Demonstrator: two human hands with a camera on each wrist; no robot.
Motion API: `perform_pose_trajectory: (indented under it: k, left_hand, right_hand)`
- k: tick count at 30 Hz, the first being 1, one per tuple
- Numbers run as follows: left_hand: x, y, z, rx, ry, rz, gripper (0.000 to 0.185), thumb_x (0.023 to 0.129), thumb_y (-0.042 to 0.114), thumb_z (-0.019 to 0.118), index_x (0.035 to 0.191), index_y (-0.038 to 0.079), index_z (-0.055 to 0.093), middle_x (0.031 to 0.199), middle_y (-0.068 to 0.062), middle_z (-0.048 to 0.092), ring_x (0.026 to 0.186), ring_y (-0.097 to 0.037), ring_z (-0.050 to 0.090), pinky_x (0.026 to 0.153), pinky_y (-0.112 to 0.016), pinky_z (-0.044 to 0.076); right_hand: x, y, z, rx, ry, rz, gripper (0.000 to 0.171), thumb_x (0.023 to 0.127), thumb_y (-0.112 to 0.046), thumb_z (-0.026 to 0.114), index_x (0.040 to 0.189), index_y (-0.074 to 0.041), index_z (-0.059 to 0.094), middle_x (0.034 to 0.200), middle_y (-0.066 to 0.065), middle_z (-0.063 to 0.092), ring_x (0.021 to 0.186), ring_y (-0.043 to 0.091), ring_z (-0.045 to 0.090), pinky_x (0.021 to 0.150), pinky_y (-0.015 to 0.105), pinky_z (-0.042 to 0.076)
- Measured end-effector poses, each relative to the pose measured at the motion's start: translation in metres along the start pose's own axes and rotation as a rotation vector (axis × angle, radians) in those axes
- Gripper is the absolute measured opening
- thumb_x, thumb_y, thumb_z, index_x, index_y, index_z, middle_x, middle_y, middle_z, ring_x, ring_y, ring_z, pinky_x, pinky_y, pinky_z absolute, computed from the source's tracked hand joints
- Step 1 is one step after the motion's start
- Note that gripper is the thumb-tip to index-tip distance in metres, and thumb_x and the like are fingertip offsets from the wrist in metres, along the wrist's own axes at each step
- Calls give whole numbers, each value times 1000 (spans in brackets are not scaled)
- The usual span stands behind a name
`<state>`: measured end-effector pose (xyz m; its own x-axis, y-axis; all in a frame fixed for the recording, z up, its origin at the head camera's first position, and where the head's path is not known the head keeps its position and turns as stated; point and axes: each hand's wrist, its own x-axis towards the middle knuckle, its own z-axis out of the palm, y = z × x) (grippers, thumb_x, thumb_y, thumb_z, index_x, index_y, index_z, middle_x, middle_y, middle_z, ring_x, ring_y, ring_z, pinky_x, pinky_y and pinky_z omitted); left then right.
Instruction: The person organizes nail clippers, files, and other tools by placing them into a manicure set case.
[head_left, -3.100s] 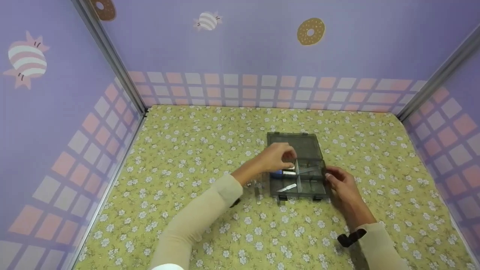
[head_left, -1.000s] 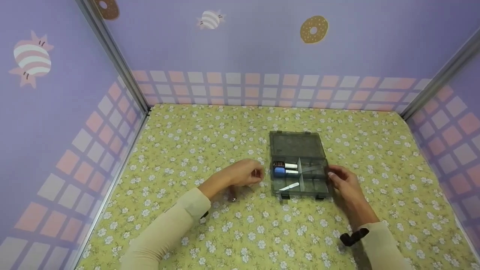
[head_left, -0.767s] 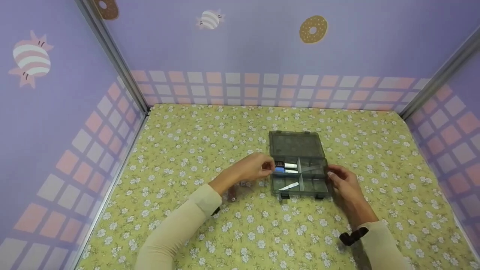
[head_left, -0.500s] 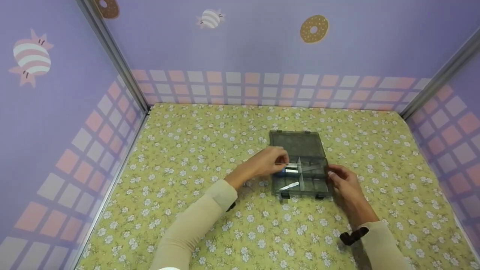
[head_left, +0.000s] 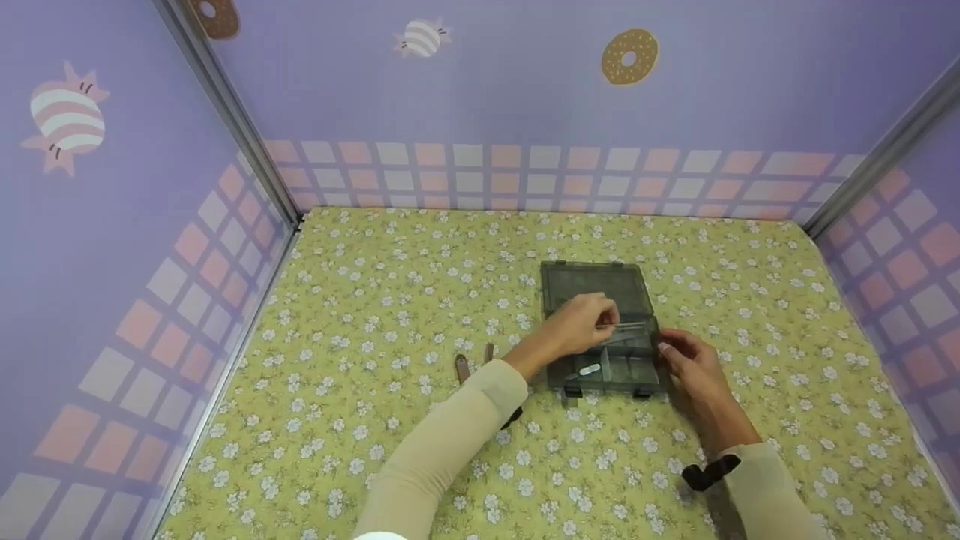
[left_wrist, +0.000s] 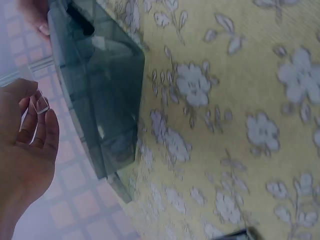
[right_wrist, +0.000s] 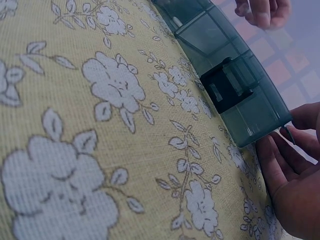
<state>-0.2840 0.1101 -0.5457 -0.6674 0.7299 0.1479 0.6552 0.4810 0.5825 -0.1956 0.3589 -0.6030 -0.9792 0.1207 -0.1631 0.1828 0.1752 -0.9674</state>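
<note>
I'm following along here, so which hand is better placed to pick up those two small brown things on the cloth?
Probably the left hand: the two brown pieces lie on its side of the box, while the right hand steadies the box's right edge.

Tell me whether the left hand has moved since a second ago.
Yes. The left hand has gone right and away from the person, from the floral cloth left of the compartment box to above the box's compartments.
</note>
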Motion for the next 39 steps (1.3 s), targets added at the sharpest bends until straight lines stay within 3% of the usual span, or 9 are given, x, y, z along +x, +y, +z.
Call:
perform_pose_trajectory:
  k: [8, 14, 17, 21, 26, 39]
  left_hand:
    - [18, 11, 19, 74, -3, -66, 8, 108, 18, 65, 110, 14, 72, 103, 3, 62, 87, -6, 58, 76, -16, 49]
    - [22, 14, 26, 70, -30, -111, 9, 107, 20, 65, 112, 16, 72, 104, 6, 62, 88, -3, 58, 76, -15, 50]
    - [21, 13, 23, 16, -13, -116, 11, 106, 21, 68, 114, 15, 73, 106, 5, 63, 91, -3, 60, 78, -14, 50]
    - [15, 9, 7, -64, 2, -71, 20, 104, 21, 72, 120, 9, 73, 110, 0, 65, 98, -7, 63, 83, -14, 50]
    - [-4, -2, -17, -32, -30, -33, 24, 103, 21, 73, 122, 7, 72, 114, -4, 67, 104, -13, 65, 88, -17, 51]
    - [-86, -65, -65, -37, -106, -176, 33, 102, 23, 74, 131, 7, 71, 126, -5, 68, 122, -26, 64, 104, -38, 53]
  right_hand:
    - [-1, -2, -1, 11, 8, 21, 43, 112, -16, 55, 152, 0, 51, 147, 22, 53, 119, 18, 59, 91, 22, 54]
    - [0, 1, -1, 8, 9, 1, 41, 112, -18, 55, 148, 1, 54, 141, 21, 56, 116, 19, 61, 89, 23, 55]
    - [0, 1, -1, 13, 4, 1, 42, 112, -19, 55, 149, 2, 54, 141, 21, 56, 115, 17, 62, 89, 24, 55]
    - [0, 1, -1, 12, 5, -1, 44, 112, -19, 57, 150, 2, 53, 143, 22, 55, 114, 14, 62, 89, 22, 56]
    - [0, 0, -2, 15, 1, 20, 46, 111, -19, 58, 152, 1, 51, 147, 22, 53, 115, 13, 62, 89, 22, 56]
    - [0, 0, -3, 6, -12, 44, 46, 112, -20, 56, 154, -1, 50, 150, 21, 52, 121, 14, 60, 91, 23, 55]
